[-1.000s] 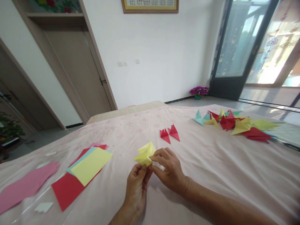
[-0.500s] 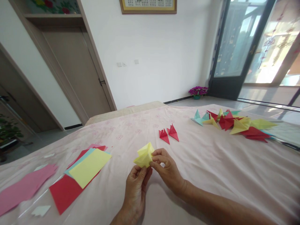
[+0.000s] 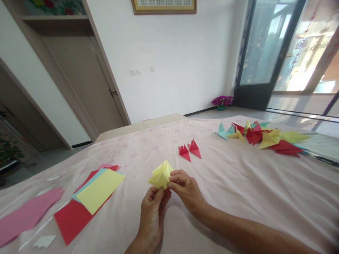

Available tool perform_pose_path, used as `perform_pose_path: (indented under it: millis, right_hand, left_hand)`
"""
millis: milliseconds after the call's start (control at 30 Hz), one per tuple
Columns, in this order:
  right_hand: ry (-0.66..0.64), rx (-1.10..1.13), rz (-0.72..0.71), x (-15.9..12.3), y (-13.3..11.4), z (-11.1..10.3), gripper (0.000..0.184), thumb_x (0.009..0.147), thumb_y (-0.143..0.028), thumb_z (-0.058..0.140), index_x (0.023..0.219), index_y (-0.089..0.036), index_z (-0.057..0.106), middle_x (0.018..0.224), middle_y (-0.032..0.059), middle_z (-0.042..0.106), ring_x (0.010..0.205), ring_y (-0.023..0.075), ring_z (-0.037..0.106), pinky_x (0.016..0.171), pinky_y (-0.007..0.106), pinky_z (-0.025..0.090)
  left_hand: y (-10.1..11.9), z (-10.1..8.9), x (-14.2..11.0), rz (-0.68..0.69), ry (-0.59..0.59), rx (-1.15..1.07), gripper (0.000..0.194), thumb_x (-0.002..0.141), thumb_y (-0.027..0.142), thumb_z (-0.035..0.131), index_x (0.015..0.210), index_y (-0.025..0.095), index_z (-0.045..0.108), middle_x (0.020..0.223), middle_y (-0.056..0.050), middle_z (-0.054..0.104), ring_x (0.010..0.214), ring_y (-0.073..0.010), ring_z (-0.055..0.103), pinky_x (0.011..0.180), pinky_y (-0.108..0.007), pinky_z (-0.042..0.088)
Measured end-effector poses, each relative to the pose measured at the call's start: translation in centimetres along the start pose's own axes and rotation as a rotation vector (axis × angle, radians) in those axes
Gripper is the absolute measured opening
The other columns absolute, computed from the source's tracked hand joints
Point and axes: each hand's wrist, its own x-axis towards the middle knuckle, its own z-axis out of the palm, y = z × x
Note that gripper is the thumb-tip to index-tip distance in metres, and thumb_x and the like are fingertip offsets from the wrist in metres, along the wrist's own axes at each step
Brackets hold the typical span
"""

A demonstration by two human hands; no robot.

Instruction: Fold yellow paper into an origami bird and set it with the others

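Observation:
Between my two hands, above the pink cloth, is a partly folded piece of yellow origami paper (image 3: 161, 175), its layers standing apart at the top. My left hand (image 3: 153, 208) pinches its lower corner between thumb and fingers. On the right side, my right hand (image 3: 186, 188) grips the paper's edge with thumb and fingertips. Some of the fingers behind the paper are hidden. Just beyond it, two red folded paper cranes (image 3: 189, 150) lie side by side on the cloth.
Flat sheets lie at the left: a yellow sheet (image 3: 102, 190) over blue and red ones, a pink stack (image 3: 29, 211) and white scraps (image 3: 45, 241). Several folded cranes in red, yellow and teal form a pile (image 3: 261, 137) at the far right. A pink flowered tablecloth (image 3: 238, 183) covers the table.
The yellow paper's upper layers look turned slightly and its folds show more crisply. Both hands keep their pinch. The whole view has shifted a little.

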Motion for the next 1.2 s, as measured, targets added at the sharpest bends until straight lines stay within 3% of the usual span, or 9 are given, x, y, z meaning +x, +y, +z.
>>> perform_pose_path:
  millis: [300,500,700,833,933,1200]
  right_hand:
    - [0.004,-0.047,0.013,-0.1,-0.9,-0.1,0.011,0.072,-0.029,0.074,0.074,-0.018,0.074,0.079,0.003,0.067,0.076,0.0181,0.062,0.072,0.03,0.049]
    - [0.032,0.097,0.091,0.0,-0.3,0.2,0.021,0.067,-0.026,0.077,0.079,-0.019,0.061,0.074,-0.0005,0.065,0.069,0.0153,0.062,0.066,0.028,0.05]
    - [0.025,0.152,0.103,0.1,0.3,0.3,0.032,0.065,-0.023,0.076,0.092,-0.019,0.058,0.076,-0.0005,0.067,0.071,0.0162,0.065,0.068,0.029,0.053]
    - [-0.034,0.13,0.113,0.0,0.0,0.3,0.024,0.068,-0.03,0.077,0.085,-0.017,0.065,0.078,0.0025,0.071,0.071,0.0175,0.067,0.07,0.031,0.053]
    - [-0.06,0.057,0.098,-0.1,-0.2,0.2,0.02,0.072,-0.033,0.075,0.081,-0.017,0.068,0.078,0.0036,0.072,0.072,0.0188,0.067,0.071,0.032,0.053]
    - [-0.05,-0.153,0.065,-0.3,-0.7,0.2,0.011,0.074,-0.023,0.068,0.082,-0.017,0.069,0.076,0.0025,0.071,0.07,0.0175,0.064,0.066,0.029,0.05]
  left_hand:
    - [0.5,0.9,-0.6,-0.015,0.035,0.074,0.029,0.064,0.026,0.087,0.084,0.015,0.07,0.094,-0.005,0.072,0.089,-0.0151,0.069,0.082,-0.024,0.057]
    - [0.4,0.6,-0.6,0.014,0.048,0.154,0.029,0.065,0.029,0.086,0.082,0.015,0.067,0.094,-0.005,0.071,0.094,-0.0166,0.068,0.08,-0.024,0.056]
    - [0.5,0.5,-0.4,0.079,0.095,0.289,0.042,0.066,0.035,0.085,0.097,0.016,0.065,0.101,-0.008,0.071,0.09,-0.0175,0.068,0.073,-0.025,0.055]
    - [0.8,0.5,-0.4,0.109,0.112,0.323,0.051,0.065,0.037,0.085,0.105,0.017,0.06,0.099,-0.009,0.072,0.088,-0.0179,0.069,0.072,-0.025,0.055]
    - [0.9,0.5,-0.5,0.104,0.105,0.343,0.047,0.066,0.037,0.084,0.102,0.016,0.062,0.096,-0.008,0.071,0.088,-0.0184,0.068,0.067,-0.024,0.055]
    - [1.1,0.2,-0.5,0.151,0.108,0.361,0.04,0.074,0.044,0.076,0.102,0.018,0.069,0.098,-0.005,0.069,0.083,-0.0169,0.066,0.062,-0.024,0.057]
